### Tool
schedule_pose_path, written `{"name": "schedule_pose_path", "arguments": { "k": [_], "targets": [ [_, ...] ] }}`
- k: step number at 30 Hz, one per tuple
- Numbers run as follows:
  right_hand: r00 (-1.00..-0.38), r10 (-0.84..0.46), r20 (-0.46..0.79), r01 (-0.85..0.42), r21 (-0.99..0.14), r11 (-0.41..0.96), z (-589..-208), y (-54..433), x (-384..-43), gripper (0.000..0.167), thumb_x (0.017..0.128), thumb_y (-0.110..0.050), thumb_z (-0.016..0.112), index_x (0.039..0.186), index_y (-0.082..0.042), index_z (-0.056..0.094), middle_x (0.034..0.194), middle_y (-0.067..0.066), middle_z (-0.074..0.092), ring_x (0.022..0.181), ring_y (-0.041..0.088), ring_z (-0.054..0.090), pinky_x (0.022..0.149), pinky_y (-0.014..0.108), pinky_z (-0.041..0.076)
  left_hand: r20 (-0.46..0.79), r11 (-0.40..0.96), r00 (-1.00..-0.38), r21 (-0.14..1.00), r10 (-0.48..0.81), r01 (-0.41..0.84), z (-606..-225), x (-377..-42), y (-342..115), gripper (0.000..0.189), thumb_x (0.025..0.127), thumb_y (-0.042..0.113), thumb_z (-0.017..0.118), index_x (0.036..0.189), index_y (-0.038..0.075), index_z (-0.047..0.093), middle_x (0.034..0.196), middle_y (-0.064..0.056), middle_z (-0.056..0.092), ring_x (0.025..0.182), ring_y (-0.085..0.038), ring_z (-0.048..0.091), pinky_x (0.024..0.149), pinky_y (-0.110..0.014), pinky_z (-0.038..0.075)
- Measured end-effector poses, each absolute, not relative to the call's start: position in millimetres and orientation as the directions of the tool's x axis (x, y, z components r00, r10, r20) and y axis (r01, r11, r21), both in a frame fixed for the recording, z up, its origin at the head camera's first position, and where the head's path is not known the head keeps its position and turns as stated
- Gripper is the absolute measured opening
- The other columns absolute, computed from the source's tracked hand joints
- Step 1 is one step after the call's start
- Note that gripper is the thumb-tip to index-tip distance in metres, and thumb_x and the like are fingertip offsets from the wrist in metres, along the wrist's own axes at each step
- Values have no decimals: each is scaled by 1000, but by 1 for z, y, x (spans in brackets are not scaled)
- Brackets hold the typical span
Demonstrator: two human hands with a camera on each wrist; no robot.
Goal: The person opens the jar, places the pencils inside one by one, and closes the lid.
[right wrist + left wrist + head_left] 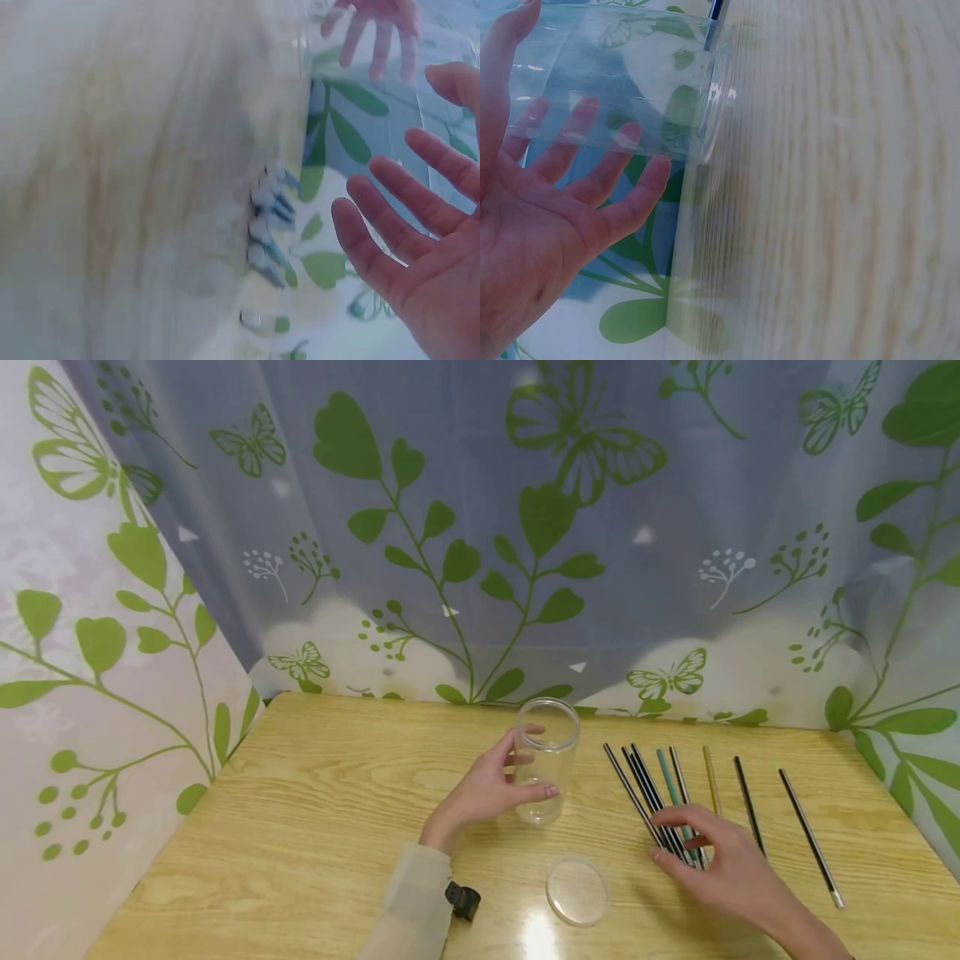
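Observation:
A clear cylindrical jar [551,768] stands upright on the table, its top uncovered. My left hand [491,785] holds it from the left, thumb across the front and fingers round the back; in the left wrist view the fingers show beside the jar wall [652,90]. My right hand [716,860] hovers over the near ends of a loose bunch of pencils [645,785], black, silver and green, with fingers slightly bent. In the right wrist view its fingers are spread with nothing between them, and the white pencil ends [266,217] lie apart from them.
A clear round lid [577,891] lies flat in front of the jar. Single pencils lie to the right: a yellow one [711,777], a black one [748,806] and a black-and-silver one [812,837]. A patterned curtain [465,635] borders the wooden table [300,827].

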State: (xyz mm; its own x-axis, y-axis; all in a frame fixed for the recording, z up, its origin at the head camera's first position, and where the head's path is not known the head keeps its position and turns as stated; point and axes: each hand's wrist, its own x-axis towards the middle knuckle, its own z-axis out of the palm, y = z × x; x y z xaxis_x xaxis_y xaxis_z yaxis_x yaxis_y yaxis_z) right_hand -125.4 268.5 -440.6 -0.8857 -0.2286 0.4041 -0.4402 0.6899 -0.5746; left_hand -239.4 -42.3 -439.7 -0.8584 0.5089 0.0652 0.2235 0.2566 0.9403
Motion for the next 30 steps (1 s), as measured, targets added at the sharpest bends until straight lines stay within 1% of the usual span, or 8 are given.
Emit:
{"name": "schedule_pose_path", "arguments": {
  "k": [5, 7, 10, 14, 19, 23, 26, 30],
  "targets": [
    [-913, -134, 386, -358, -598, 717, -436, 285, -125, 29, 86, -13, 83, 112, -15, 72, 108, 6, 74, 99, -10, 61, 68, 26, 60, 71, 260, -855, 937, 513, 234, -440, -240, -43, 73, 87, 36, 83, 146, 47, 41, 162, 5, 41, 141, -33, 50, 112, -51, 47],
    [-917, -102, 385, -335, -607, 720, -435, 291, -125, 29, 87, -14, 83, 113, -15, 71, 109, 4, 74, 100, -15, 57, 69, 24, 60, 73, 260, -854, 936, 516, 238, -440, -240, -43, 74, 87, 37, 83, 147, 47, 41, 162, 4, 41, 141, -33, 50, 112, -51, 47],
    [-915, -59, 400, -316, -615, 722, -435, 302, -126, 29, 87, -13, 82, 114, -16, 71, 109, -14, 71, 100, -20, 54, 69, 18, 57, 74, 253, -851, 938, 520, 237, -440, -240, -43, 75, 87, 37, 83, 147, 47, 40, 163, -2, 40, 141, -34, 49, 112, -52, 47],
    [-897, -13, 441, -314, -616, 723, -437, 314, -128, 30, 86, -9, 82, 114, -15, 72, 109, -34, 61, 99, -22, 54, 69, 10, 54, 70, 253, -851, 939, 521, 233, -440, -239, -43, 76, 87, 37, 84, 147, 48, 40, 162, -3, 40, 142, -33, 49, 111, -51, 48],
    [-899, 50, 435, -268, -636, 724, -434, 327, -127, 30, 88, -10, 80, 116, -9, 71, 109, -41, 55, 100, -25, 51, 69, 6, 52, 70, 258, -852, 938, 520, 234, -440, -239, -43, 75, 87, 38, 83, 147, 48, 40, 161, -4, 42, 141, -33, 49, 112, -51, 47],
    [-924, 112, 365, -169, -653, 738, -432, 341, -126, 32, 93, -21, 78, 120, -8, 70, 109, -46, 49, 97, -30, 46, 67, 5, 50, 66, 262, -854, 937, 515, 231, -440, -239, -44, 76, 87, 38, 84, 147, 49, 40, 158, 0, 46, 142, -33, 49, 112, -52, 47],
    [-929, 143, 341, -121, -645, 754, -433, 351, -126, 35, 94, -27, 77, 122, -8, 69, 109, -48, 45, 94, -31, 44, 65, 4, 49, 60, 269, -858, 936, 510, 226, -439, -238, -44, 76, 86, 37, 84, 147, 49, 40, 155, 4, 48, 142, -32, 49, 113, -51, 47],
    [-925, 172, 338, -86, -628, 773, -438, 361, -128, 41, 92, -30, 78, 125, -8, 68, 109, -46, 46, 95, -32, 40, 64, 2, 47, 57, 276, -860, 935, 507, 224, -439, -238, -43, 76, 86, 37, 84, 146, 51, 39, 154, 5, 49, 142, -32, 49, 113, -52, 46]
  ]
}}
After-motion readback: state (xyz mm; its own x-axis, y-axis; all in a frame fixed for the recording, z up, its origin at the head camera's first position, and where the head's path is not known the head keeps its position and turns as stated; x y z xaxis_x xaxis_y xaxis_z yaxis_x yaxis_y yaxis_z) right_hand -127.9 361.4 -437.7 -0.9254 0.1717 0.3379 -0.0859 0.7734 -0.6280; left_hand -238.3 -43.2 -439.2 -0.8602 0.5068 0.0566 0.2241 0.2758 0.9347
